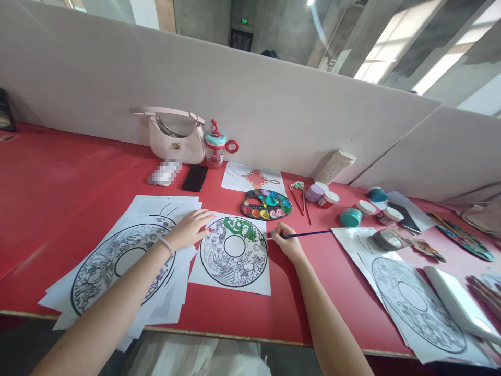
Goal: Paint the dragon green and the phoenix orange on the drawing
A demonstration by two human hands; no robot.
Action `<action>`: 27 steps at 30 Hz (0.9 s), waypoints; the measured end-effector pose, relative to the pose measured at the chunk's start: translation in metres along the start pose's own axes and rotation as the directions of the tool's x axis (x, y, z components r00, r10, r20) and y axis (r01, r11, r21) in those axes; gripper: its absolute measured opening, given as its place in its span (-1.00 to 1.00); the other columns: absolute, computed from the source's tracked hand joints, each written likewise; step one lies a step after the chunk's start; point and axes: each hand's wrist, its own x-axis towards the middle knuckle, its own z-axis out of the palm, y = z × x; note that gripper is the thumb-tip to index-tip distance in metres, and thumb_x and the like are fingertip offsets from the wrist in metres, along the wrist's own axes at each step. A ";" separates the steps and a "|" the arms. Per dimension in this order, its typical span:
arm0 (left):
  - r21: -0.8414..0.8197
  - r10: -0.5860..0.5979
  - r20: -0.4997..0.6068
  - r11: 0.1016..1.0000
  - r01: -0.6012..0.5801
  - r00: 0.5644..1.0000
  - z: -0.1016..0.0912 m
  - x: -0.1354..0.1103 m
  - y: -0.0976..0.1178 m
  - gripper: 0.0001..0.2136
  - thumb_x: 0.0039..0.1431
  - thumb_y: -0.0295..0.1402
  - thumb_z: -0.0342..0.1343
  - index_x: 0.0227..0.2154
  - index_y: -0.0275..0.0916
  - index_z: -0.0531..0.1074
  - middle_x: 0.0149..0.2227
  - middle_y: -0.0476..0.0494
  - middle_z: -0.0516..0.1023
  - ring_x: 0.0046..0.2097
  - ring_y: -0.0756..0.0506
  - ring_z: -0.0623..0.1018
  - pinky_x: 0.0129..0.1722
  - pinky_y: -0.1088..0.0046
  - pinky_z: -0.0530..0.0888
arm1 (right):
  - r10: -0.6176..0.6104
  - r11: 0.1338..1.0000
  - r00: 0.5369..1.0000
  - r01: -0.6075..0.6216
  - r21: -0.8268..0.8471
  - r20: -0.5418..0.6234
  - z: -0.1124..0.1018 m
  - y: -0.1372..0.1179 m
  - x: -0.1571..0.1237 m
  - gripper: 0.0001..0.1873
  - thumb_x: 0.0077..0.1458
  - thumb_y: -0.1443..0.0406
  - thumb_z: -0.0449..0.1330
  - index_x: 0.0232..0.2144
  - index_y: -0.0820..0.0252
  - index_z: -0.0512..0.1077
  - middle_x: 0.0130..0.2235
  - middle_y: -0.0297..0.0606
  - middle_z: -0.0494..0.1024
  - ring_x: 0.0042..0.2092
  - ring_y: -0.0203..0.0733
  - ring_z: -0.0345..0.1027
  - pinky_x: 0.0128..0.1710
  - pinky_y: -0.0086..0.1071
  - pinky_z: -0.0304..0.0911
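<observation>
In front of me lies a square sheet of paper (256, 282) printed with a round dragon-and-phoenix line drawing. Its upper dragon (240, 228) is painted green. My right hand (285, 241) grips a paintbrush (309, 234) with a dark blue handle, the tip at the drawing's right edge. My left hand (191, 228) rests flat with fingers outstretched, its fingertips on the sheet's upper left edge. Beneath that arm spreads a stack of larger printed sheets (168, 308). Just above the sheet sits a black paint palette (256, 201) with several colours in its wells.
A pink handbag (178, 143), a red-handled cup (216, 149) and a black phone (194, 178) stand along the partition. Paint jars (351, 216), brushes (303, 201) and a cup of murky water (386, 239) are to the right, near another printed drawing (418, 303) and a white box (462, 303).
</observation>
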 end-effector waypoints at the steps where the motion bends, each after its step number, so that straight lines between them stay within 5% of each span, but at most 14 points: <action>1: 0.001 -0.001 0.002 1.000 0.001 1.000 0.000 0.000 0.000 -0.59 0.27 -0.26 -0.09 0.15 -0.17 0.26 0.22 -0.14 0.29 0.25 -0.18 0.24 0.25 0.12 0.20 | -0.001 1.000 1.000 0.001 0.002 0.001 0.000 0.000 0.000 -0.78 -0.18 0.32 0.08 -0.66 0.13 0.06 -0.62 -0.49 0.05 -0.53 -0.39 -0.10 -0.50 -0.43 -0.10; 27: -0.005 0.009 -0.006 1.000 -0.009 1.000 0.001 0.000 -0.001 -0.60 0.26 -0.26 -0.09 0.15 -0.14 0.26 0.22 -0.12 0.29 0.25 -0.16 0.24 0.25 0.13 0.19 | 0.019 0.999 0.999 -0.020 0.037 0.027 0.000 -0.003 -0.001 -0.79 -0.24 0.33 0.06 -0.68 0.13 0.04 -0.64 -0.49 0.04 -0.55 -0.42 -0.13 -0.55 -0.45 -0.16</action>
